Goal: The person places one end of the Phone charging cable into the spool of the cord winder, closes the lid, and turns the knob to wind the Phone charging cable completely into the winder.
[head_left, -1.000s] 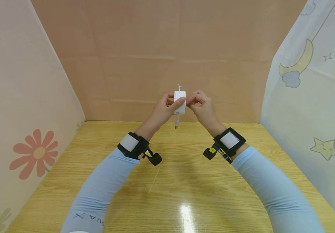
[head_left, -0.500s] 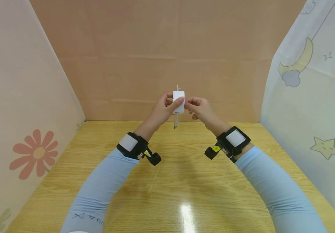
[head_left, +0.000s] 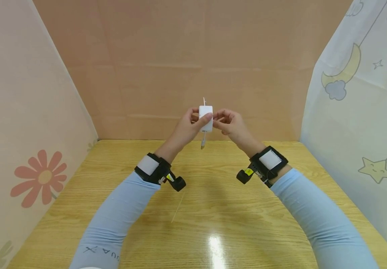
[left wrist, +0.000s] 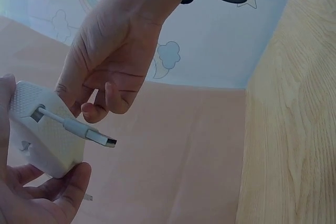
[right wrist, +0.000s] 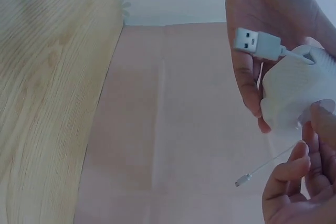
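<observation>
Left hand: I see it gripping the white cable box, thumb across the front.
Right hand: fingers curled, pinching at the box's right side.
Box position: held in the air above the worktop's far edge.
USB plug: hanging below the box.

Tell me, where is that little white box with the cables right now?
In the head view the white box is held up mid-frame above the wooden table, between the left hand and right hand.
</observation>
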